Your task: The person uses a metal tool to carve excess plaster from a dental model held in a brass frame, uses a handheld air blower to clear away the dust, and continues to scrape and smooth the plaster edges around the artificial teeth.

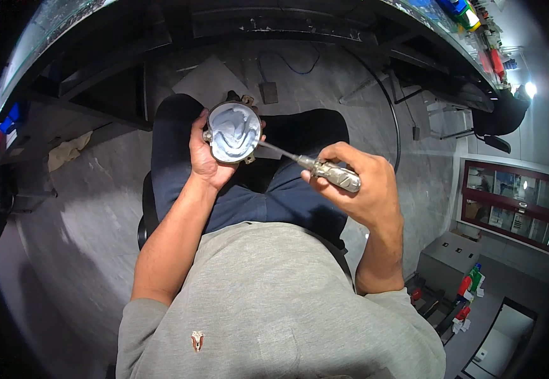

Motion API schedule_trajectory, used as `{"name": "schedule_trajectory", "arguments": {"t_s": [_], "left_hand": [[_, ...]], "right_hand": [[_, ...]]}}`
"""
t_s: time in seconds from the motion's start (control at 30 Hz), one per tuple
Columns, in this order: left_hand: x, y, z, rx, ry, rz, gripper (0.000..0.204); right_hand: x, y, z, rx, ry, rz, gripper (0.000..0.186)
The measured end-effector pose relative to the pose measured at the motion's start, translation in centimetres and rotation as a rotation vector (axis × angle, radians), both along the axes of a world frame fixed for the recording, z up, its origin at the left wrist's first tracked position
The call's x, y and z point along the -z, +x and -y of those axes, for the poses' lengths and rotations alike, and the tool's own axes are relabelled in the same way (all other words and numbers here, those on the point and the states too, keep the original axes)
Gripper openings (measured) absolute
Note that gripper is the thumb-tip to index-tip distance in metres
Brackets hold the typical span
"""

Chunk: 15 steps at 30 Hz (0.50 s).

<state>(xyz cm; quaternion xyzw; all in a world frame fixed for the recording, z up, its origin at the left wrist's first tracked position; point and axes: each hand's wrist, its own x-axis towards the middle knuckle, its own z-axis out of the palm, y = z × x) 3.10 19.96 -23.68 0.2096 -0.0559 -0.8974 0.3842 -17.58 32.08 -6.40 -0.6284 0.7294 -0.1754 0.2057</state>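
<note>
A round metal dental flask (233,131) with brass-coloured lugs on its rim is held over my lap. Pale blue-white plaster fills it, with an arch-shaped ridge on its surface. My left hand (206,151) is wrapped round the flask's left side and underside, and some fingertips show at its right edge. In my right hand (363,177) is a thin-bladed hand tool (306,162) with a chunky, shiny handle, gripped between thumb and fingers. Its blade points left, and the tip reaches the flask's right rim; whether it touches the plaster I cannot tell.
A dark workbench (224,25) curves across the far side. Below it, a black pedal-like box (269,92) with a cord and a black hose (393,114) lie on the grey floor (91,196). A beige cloth (69,151) is at the left; a glass-fronted cabinet (511,202) stands right.
</note>
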Motion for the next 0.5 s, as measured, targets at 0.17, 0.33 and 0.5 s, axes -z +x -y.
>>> {"name": "schedule_trajectory", "arguments": {"t_s": [0.17, 0.33, 0.5], "left_hand": [[0.17, 0.07, 0.06, 0.0, -0.002, -0.015, 0.075], [0.07, 0.01, 0.03, -0.006, 0.024, -0.024, 0.075], [0.21, 0.07, 0.13, 0.008, -0.006, -0.029, 0.075]], "right_hand": [[-0.55, -0.12, 0.22, 0.042, 0.011, 0.019, 0.035], [0.13, -0.15, 0.0, 0.026, -0.014, 0.012, 0.036], [0.25, 0.32, 0.3, 0.03, -0.1, 0.023, 0.032]]}}
